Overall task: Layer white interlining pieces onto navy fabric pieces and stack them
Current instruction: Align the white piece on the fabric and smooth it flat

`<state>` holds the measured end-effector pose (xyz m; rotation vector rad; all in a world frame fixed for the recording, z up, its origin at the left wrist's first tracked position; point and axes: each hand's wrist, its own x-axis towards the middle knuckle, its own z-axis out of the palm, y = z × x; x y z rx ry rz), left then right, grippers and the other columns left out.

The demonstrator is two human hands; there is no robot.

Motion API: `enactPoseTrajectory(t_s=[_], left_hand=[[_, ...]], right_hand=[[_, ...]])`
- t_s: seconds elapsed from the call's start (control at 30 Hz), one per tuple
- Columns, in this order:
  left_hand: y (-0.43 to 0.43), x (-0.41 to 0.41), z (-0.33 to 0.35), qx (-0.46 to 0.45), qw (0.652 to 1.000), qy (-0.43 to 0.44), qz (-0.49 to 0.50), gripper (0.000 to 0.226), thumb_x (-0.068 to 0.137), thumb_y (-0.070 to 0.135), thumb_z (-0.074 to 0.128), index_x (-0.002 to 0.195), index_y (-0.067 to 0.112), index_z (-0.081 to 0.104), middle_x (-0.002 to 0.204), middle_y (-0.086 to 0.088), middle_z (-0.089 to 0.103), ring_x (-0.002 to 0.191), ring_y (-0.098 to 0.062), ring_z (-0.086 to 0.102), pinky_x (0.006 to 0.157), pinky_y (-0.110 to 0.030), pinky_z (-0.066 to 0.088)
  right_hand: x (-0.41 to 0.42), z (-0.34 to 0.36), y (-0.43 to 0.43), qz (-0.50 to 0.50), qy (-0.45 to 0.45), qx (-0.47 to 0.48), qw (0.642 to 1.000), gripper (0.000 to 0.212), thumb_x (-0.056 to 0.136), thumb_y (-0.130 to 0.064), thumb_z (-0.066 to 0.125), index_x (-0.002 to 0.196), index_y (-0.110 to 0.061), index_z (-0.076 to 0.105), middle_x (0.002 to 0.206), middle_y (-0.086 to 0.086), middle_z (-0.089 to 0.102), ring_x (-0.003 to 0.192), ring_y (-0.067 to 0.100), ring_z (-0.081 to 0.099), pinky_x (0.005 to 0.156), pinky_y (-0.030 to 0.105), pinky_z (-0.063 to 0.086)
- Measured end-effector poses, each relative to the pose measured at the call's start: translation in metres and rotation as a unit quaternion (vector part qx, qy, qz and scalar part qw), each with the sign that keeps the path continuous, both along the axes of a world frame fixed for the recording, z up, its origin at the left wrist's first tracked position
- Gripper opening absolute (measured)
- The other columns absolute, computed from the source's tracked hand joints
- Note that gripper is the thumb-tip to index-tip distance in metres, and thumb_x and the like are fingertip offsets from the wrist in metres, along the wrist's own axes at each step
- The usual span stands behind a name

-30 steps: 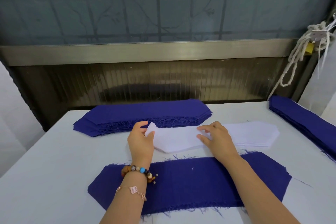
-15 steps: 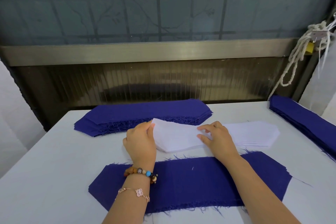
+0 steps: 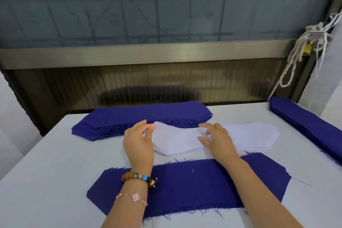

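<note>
White table (image 3: 46, 172) fills lower frame. Our left hand (image 3: 138, 141) pinches raised left end of top interlining piece (image 3: 175, 135) on white interlining stack (image 3: 255, 135), mid-frame. Our right hand (image 3: 219, 141) rests on same stack, fingers loosely spread. Navy fabric piece (image 3: 185, 185) lies flat below, under our wrists. Navy stack (image 3: 148, 114) behind; second navy stack (image 3: 305, 122) at right edge.

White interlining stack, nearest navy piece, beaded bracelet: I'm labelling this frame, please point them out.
white interlining stack (image 3: 255, 133): head view, bare right end.
nearest navy piece (image 3: 194, 186): head view, middle, between the forearms.
beaded bracelet (image 3: 138, 176): head view, beads on left wrist.
</note>
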<state>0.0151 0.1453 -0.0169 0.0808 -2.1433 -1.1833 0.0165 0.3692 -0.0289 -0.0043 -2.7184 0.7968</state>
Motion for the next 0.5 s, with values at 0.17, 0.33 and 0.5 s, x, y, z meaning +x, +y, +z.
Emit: enactPoseTrajectory(t_s=[0.17, 0.33, 0.5], left_hand=[[0.002, 0.001, 0.004, 0.095, 0.983, 0.015, -0.155, 0.022, 0.100, 0.018, 0.053, 0.110, 0.015, 0.072, 0.110, 0.008, 0.071, 0.105, -0.002, 0.062, 0.089, -0.014, 0.047], [0.004, -0.001, 0.002, 0.172, 0.941, -0.079, -0.281, 0.023, 0.104, 0.020, 0.042, 0.094, 0.020, 0.063, 0.104, 0.008, 0.073, 0.097, -0.009, 0.066, 0.082, -0.029, 0.052], [0.003, -0.004, 0.000, 0.176, 0.939, -0.100, -0.279, 0.033, 0.106, 0.026, 0.037, 0.079, 0.030, 0.057, 0.081, 0.009, 0.063, 0.077, -0.006, 0.061, 0.067, -0.027, 0.049]], right_hand=[[0.000, 0.003, -0.002, 0.008, 0.006, 0.016, 1.000, 0.060, 0.093, -0.031, 0.060, 0.145, -0.038, 0.030, 0.110, -0.004, 0.053, 0.098, 0.011, 0.050, 0.089, 0.027, 0.047], [-0.003, 0.013, -0.005, 0.047, -0.018, 0.041, 0.998, 0.075, 0.092, -0.017, 0.059, 0.145, -0.049, 0.017, 0.106, -0.004, 0.045, 0.096, 0.012, 0.049, 0.089, 0.031, 0.049], [-0.015, 0.028, -0.003, 0.112, -0.076, 0.064, 0.989, 0.053, 0.093, -0.010, 0.055, 0.136, -0.036, 0.041, 0.116, 0.000, 0.043, 0.107, 0.018, 0.048, 0.095, 0.032, 0.045]])
